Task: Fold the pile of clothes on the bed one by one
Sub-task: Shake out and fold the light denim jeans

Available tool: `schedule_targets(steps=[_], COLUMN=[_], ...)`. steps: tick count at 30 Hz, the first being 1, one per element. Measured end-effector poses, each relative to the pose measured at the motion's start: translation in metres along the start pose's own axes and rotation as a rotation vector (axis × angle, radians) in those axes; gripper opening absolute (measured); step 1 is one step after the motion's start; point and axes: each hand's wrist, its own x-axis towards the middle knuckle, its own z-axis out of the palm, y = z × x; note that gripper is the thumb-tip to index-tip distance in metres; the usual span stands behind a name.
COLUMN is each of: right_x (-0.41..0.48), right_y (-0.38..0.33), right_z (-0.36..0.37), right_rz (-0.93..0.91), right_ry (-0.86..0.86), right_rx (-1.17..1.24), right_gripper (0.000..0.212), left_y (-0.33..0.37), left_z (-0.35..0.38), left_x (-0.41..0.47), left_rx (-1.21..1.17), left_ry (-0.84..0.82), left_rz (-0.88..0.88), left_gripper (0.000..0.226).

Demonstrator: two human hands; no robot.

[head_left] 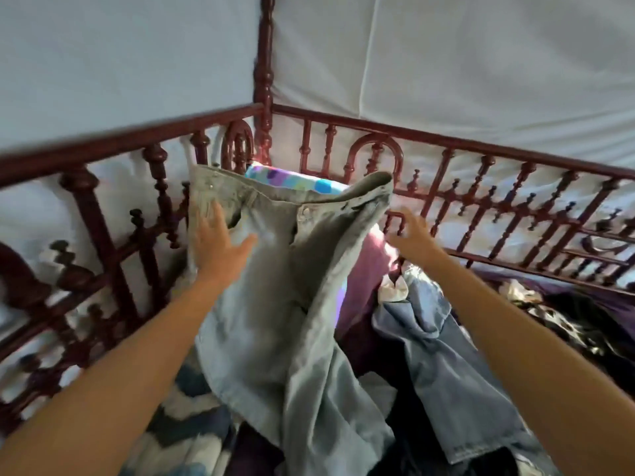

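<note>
A pair of pale grey-green jeans point(285, 304) hangs upright in the middle of the view, waistband at the top and legs trailing down onto the bed. My left hand point(216, 238) lies flat against the front of the jeans by the left pocket, fingers straight and thumb spread. My right hand point(409, 231) hovers just right of the waistband with loosely curled fingers and holds nothing. More clothes lie in a pile on the bed: a blue denim garment point(443, 341) to the right of the jeans and dark patterned clothes point(567, 321) further right.
A dark red turned-wood bed rail point(446, 142) runs around the corner behind the jeans. A colourful pillow point(295, 182) and a pink one point(364, 269) lean in that corner. A blue and white blanket point(171, 424) lies lower left.
</note>
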Motion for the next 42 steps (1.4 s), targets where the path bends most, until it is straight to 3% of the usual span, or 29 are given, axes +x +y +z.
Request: schedule_targets(steps=[4,9,16,23,29,33,37,39,42], right_x=[-0.083,-0.183,-0.242,-0.264,-0.300,-0.319,-0.333,-0.340,-0.342], right_y=[0.063,0.107,0.125,0.149,0.160,0.167,0.165,0.157,0.139], right_z=[0.110,0.194,0.249,0.255,0.257,0.254,0.252,0.250,0.244], right_rz=[0.256,0.517,0.587,0.636,0.641,0.583,0.576,0.605,0.713], right_ry=[-0.387,-0.588,-0.761,-0.551,-0.654,-0.685,-0.653,-0.569,-0.251], right_rx=[-0.053,-0.087,-0.107,-0.257,-0.144,-0.081,-0.047,-0.033,0.116], right_gripper=[0.071,0.046,0.058,0.077,0.085,0.088,0.091,0.093,0.084], left_y=[-0.094,-0.150,-0.164,-0.159,-0.136,-0.114,-0.090,-0.071,-0.034], left_z=[0.067,0.089,0.106,0.122,0.154,0.165,0.161,0.153,0.138], left_x=[-0.105,-0.216,-0.271,-0.282,-0.282,-0.285,-0.293,-0.297,-0.303], left_rx=[0.214,-0.048,-0.098,-0.143,-0.251,-0.285,-0.274,-0.455,-0.657], left_ry=[-0.410,-0.627,-0.822,-0.856,-0.905,-0.937,-0.764,-0.669,-0.680], left_rz=[-0.265,-0.506,-0.739,-0.820,-0.886,-0.918,-0.935,-1.060,-1.164], left_gripper=[0.085,0.075,0.062,0.050,0.060,0.034,0.016,0.012,0.012])
